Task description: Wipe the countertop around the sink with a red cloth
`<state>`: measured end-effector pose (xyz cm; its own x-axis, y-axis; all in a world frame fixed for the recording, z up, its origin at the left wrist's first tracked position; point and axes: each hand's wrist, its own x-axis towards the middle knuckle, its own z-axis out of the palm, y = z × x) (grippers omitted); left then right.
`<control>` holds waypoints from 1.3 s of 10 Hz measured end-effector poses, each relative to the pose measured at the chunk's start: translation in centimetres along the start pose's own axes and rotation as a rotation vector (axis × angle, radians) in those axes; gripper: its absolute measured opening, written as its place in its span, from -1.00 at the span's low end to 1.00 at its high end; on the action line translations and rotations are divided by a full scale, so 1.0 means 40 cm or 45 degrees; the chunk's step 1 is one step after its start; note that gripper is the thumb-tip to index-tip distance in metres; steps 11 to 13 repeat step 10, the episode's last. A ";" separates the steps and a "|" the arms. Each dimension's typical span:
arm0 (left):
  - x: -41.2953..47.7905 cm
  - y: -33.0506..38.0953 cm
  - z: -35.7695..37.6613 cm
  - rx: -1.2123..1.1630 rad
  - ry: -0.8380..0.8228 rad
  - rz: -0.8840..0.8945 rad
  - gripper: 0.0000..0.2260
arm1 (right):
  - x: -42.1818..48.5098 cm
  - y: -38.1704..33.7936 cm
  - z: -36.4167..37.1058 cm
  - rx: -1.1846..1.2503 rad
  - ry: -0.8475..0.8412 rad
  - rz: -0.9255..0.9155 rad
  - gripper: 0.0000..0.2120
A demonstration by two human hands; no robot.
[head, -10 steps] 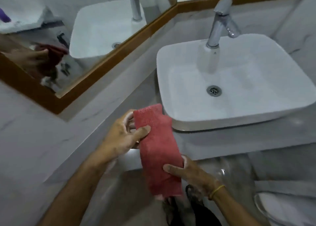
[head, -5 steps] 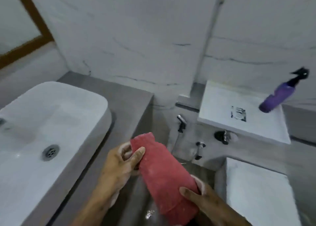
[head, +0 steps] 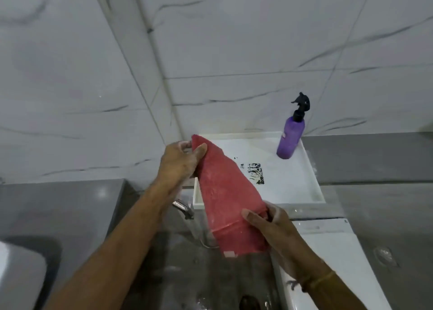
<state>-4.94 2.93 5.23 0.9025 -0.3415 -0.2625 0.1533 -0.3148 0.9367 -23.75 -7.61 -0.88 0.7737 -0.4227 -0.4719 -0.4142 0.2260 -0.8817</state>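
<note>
We see the red cloth point(head: 230, 199) as a soft, matt fabric with a fine nap, held taut between the left hand point(head: 180, 162) and right hand point(head: 276, 225); the wall point(head: 234, 40) looks like polished, veined marble tile, smooth and faintly glossy; the countertop point(head: 58, 206) is grey stone with a dull sheen; the white tank lid point(head: 288, 181) is glossy ceramic; the purple spray bottle point(head: 290, 138) is smooth plastic with a black plastic nozzle; the small tap point(head: 184, 207) is shiny chromed metal.
</note>
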 end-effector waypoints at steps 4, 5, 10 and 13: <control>0.194 -0.249 0.194 1.064 -0.047 -0.183 -0.49 | 0.369 0.027 -0.017 -1.021 0.221 -0.155 -0.54; 0.187 -0.252 0.217 1.029 0.022 -0.190 -0.58 | 0.377 0.030 -0.009 -1.005 0.235 -0.158 -0.59; 0.159 -0.148 0.141 1.269 -0.095 0.229 -0.62 | 0.276 -0.049 0.012 -1.095 0.280 -0.280 -0.55; 0.159 -0.148 0.141 1.269 -0.095 0.229 -0.62 | 0.276 -0.049 0.012 -1.095 0.280 -0.280 -0.55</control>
